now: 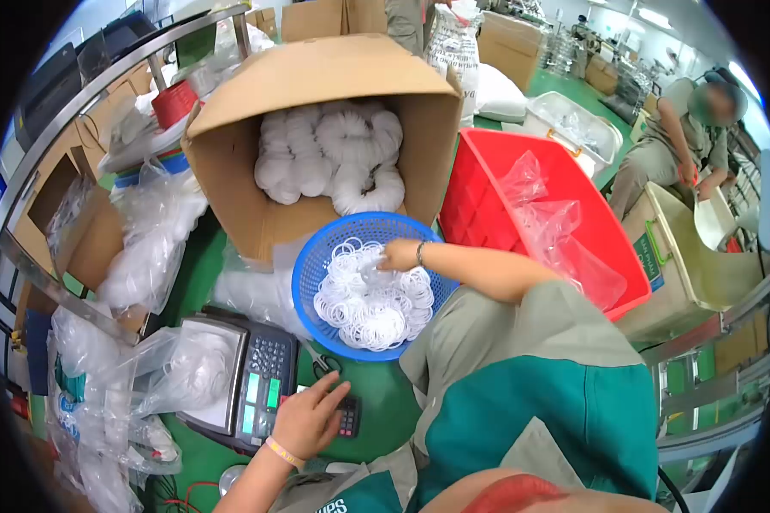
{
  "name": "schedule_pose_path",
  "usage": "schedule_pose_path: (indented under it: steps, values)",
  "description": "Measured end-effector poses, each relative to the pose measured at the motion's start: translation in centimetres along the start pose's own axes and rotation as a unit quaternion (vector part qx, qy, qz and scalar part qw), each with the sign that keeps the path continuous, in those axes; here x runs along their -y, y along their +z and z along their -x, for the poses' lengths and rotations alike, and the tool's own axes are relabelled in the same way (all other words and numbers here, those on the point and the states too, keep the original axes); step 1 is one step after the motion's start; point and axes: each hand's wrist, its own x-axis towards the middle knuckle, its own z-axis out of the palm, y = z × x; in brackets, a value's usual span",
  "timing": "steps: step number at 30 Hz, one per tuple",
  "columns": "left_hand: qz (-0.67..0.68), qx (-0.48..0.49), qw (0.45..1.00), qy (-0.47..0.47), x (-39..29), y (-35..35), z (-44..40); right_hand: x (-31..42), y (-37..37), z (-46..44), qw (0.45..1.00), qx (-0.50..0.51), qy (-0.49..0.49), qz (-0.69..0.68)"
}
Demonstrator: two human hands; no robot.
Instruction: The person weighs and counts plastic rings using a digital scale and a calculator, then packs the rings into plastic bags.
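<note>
My right hand [398, 255] reaches into a blue plastic basket [304, 321] full of thin white rings [370, 303]. Its fingers are closed at the top of the pile on some of the rings, which look blurred there. My left hand [310, 417] is open with fingers apart, beside the keypad scale [269, 380] and partly covering a dark calculator [348, 417]. On the scale's pan rests a clear plastic bag of white rings [198, 368]. Scissors [323, 363] lie between the scale and the basket.
Behind the basket, an open cardboard box [316, 64] holds bundled white rings [334, 158]. A red bin [479, 192] with clear plastic bags [556, 231] stands to the right. Filled bags [150, 248] crowd the left beside a metal rail [26, 188]. Another person [672, 137] sits at far right.
</note>
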Motion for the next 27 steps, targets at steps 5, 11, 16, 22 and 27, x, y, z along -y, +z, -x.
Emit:
schedule_pose_path:
  steps: [5, 11, 16, 22, 27]
  values:
    - [-0.031, 0.085, 0.995, 0.036, 0.2, 1.8, -0.8, -2.4, -0.1, -1.3, 0.999, -0.047, 0.002, -0.017]
    - [-0.035, 0.117, 0.992, 0.017, 0.2, 2.0, -1.0, -1.2, -2.7, 1.2, 0.957, -0.076, 0.088, -0.267]
    - [-0.031, 0.111, 0.993, 0.007, 0.5, 2.1, -0.4, -1.9, -2.2, 0.7, 0.96, -0.08, 0.076, -0.258]
    - [-0.036, 0.106, 0.994, 0.003, 0.6, 2.0, -0.1, -3.3, -1.3, -0.6, 0.981, -0.091, 0.083, -0.152]
    - [-0.028, 0.1, 0.995, 0.0, 0.5, 1.7, -0.1, -2.4, -2.3, 0.9, 0.956, -0.126, 0.113, -0.238]
